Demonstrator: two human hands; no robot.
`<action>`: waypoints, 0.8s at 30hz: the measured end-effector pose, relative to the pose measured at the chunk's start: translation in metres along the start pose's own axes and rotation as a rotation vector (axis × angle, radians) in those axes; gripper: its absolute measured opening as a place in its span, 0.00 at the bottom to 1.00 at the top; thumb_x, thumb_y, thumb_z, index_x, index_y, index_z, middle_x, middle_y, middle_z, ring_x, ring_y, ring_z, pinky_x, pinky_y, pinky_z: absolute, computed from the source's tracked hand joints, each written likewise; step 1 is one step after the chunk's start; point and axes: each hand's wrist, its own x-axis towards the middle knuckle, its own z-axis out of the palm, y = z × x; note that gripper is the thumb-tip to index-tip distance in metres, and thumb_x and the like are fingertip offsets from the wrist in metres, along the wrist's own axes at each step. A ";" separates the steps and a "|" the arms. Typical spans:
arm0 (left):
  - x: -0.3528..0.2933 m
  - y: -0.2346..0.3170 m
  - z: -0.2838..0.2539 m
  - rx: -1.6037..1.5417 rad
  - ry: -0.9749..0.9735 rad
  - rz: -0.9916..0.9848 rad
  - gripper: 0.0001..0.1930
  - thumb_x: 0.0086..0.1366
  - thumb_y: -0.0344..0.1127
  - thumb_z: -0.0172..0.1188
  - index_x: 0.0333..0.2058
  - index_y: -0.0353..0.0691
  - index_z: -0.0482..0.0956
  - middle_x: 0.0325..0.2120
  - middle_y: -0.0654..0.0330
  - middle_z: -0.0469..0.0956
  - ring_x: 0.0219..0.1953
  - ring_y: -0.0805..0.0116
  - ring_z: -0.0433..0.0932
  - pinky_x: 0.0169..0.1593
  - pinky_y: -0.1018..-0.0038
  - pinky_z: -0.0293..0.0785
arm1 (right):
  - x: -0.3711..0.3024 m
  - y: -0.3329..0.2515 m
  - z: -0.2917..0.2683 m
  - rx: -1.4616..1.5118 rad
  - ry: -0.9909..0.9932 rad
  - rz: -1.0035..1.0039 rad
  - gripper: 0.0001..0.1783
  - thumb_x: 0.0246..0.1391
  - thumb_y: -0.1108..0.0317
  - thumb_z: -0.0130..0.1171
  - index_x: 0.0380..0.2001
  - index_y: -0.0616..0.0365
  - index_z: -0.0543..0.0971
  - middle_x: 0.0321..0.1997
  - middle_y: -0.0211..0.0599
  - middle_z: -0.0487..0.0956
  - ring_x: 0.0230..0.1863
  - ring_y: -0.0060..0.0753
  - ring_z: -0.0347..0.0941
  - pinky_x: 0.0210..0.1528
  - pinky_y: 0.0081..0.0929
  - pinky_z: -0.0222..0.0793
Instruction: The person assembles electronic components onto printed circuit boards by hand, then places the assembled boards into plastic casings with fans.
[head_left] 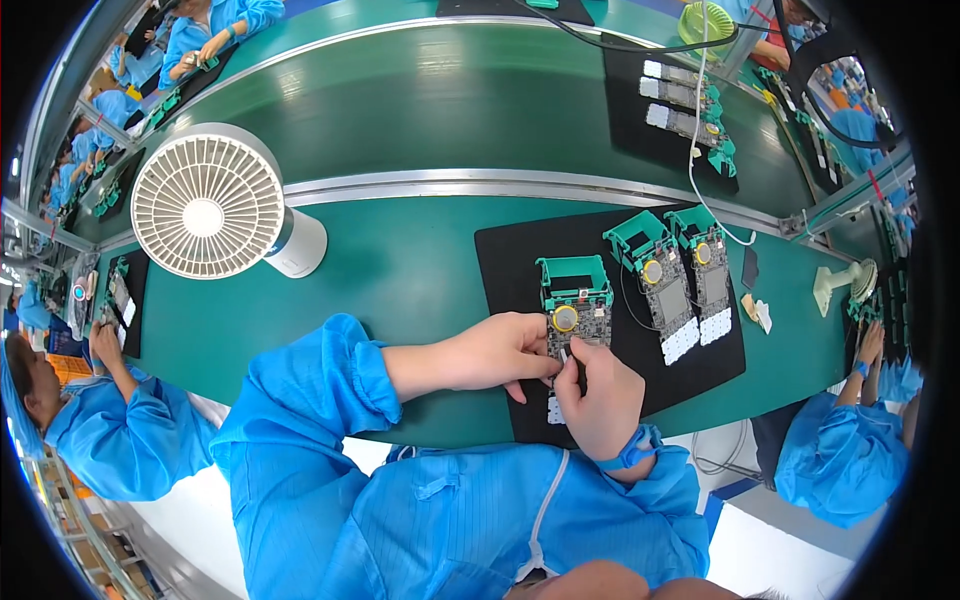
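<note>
A grey circuit board (pixel 594 328) with a round yellow-rimmed part and a green plastic frame (pixel 572 266) at its far end lies on a black mat (pixel 512 270). My left hand (pixel 497 352) has its fingers closed at the board's left edge. Over the near half of the board, my right hand (pixel 603 392) pinches at a small pale piece, too small and covered to name. Its wrist wears a blue band (pixel 630 452). Both hands hide much of the board's lower part; a white keypad-like end (pixel 555 408) peeks out below.
Two similar boards, a left one (pixel 668 300) and a right one (pixel 712 285), lie on the mat. A white fan (pixel 210 205) stands left on the green table (pixel 400 250). Beyond a metal rail (pixel 420 185), more boards (pixel 680 95) lie. A white cable (pixel 697 165) hangs down. Co-workers sit at both sides.
</note>
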 end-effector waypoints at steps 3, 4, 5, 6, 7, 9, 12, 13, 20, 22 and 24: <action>0.001 -0.003 -0.005 -0.023 -0.014 -0.004 0.12 0.65 0.32 0.56 0.46 0.37 0.71 0.32 0.63 0.77 0.37 0.76 0.78 0.30 0.79 0.81 | 0.000 0.001 0.004 0.027 0.004 0.025 0.13 0.48 0.76 0.61 0.38 0.61 0.74 0.25 0.43 0.77 0.23 0.42 0.76 0.24 0.33 0.72; 0.001 -0.003 -0.004 -0.023 -0.012 -0.005 0.12 0.65 0.32 0.56 0.46 0.37 0.71 0.32 0.63 0.77 0.37 0.76 0.78 0.30 0.79 0.81 | -0.001 0.003 0.005 0.083 0.015 0.054 0.12 0.48 0.76 0.61 0.38 0.60 0.74 0.24 0.42 0.77 0.22 0.42 0.76 0.23 0.33 0.71; 0.001 -0.003 -0.003 -0.028 -0.010 -0.002 0.12 0.65 0.32 0.56 0.45 0.37 0.71 0.31 0.63 0.77 0.37 0.76 0.78 0.30 0.79 0.81 | -0.002 0.003 0.004 0.085 0.015 0.054 0.12 0.48 0.76 0.61 0.38 0.60 0.74 0.24 0.42 0.77 0.22 0.42 0.76 0.23 0.33 0.71; 0.001 -0.003 -0.002 -0.033 -0.009 0.000 0.11 0.65 0.32 0.56 0.45 0.36 0.71 0.31 0.62 0.77 0.36 0.76 0.78 0.30 0.79 0.81 | -0.003 0.004 0.003 0.129 0.016 0.091 0.12 0.48 0.76 0.61 0.38 0.61 0.74 0.23 0.42 0.77 0.21 0.42 0.76 0.22 0.33 0.71; 0.002 -0.004 -0.003 -0.035 -0.008 -0.003 0.11 0.65 0.32 0.56 0.45 0.36 0.71 0.31 0.62 0.77 0.36 0.76 0.78 0.30 0.79 0.81 | -0.003 0.004 0.003 0.174 0.016 0.128 0.12 0.48 0.76 0.61 0.38 0.61 0.74 0.23 0.42 0.77 0.20 0.42 0.75 0.22 0.33 0.71; 0.003 -0.007 -0.003 -0.005 -0.005 -0.015 0.11 0.65 0.33 0.57 0.43 0.36 0.71 0.31 0.62 0.77 0.35 0.77 0.78 0.29 0.79 0.81 | -0.001 0.004 0.001 0.145 -0.008 0.087 0.12 0.48 0.76 0.61 0.38 0.61 0.74 0.23 0.41 0.77 0.20 0.41 0.75 0.22 0.33 0.70; 0.003 -0.007 -0.004 0.006 0.004 -0.012 0.10 0.65 0.34 0.57 0.42 0.36 0.71 0.30 0.62 0.77 0.35 0.77 0.78 0.29 0.78 0.81 | 0.001 0.003 0.002 0.092 -0.021 0.045 0.12 0.48 0.76 0.61 0.38 0.61 0.74 0.22 0.41 0.76 0.20 0.41 0.75 0.22 0.33 0.70; 0.003 -0.007 -0.004 0.004 0.006 -0.014 0.10 0.65 0.34 0.57 0.42 0.36 0.71 0.30 0.62 0.77 0.35 0.77 0.78 0.29 0.78 0.81 | 0.002 0.002 0.003 0.070 -0.013 0.042 0.12 0.48 0.77 0.61 0.38 0.61 0.74 0.22 0.42 0.76 0.20 0.41 0.75 0.22 0.34 0.70; 0.002 -0.004 -0.005 -0.003 0.004 -0.012 0.10 0.66 0.34 0.56 0.42 0.35 0.71 0.30 0.62 0.77 0.35 0.76 0.79 0.30 0.79 0.82 | 0.007 -0.009 0.001 -0.001 -0.031 0.094 0.12 0.48 0.78 0.60 0.38 0.62 0.73 0.21 0.41 0.74 0.19 0.42 0.74 0.21 0.34 0.70; 0.002 -0.004 -0.005 0.003 -0.001 -0.003 0.10 0.66 0.34 0.56 0.42 0.35 0.71 0.31 0.62 0.77 0.36 0.76 0.79 0.30 0.79 0.82 | 0.007 -0.013 0.002 -0.163 -0.026 0.013 0.13 0.48 0.78 0.60 0.38 0.63 0.73 0.21 0.41 0.74 0.19 0.42 0.74 0.21 0.35 0.69; 0.000 0.000 -0.004 -0.011 0.003 -0.010 0.10 0.66 0.34 0.56 0.42 0.35 0.71 0.31 0.62 0.77 0.36 0.76 0.79 0.30 0.79 0.81 | 0.005 -0.010 0.002 -0.100 -0.028 0.052 0.13 0.48 0.78 0.60 0.39 0.62 0.73 0.22 0.41 0.75 0.20 0.42 0.74 0.21 0.34 0.70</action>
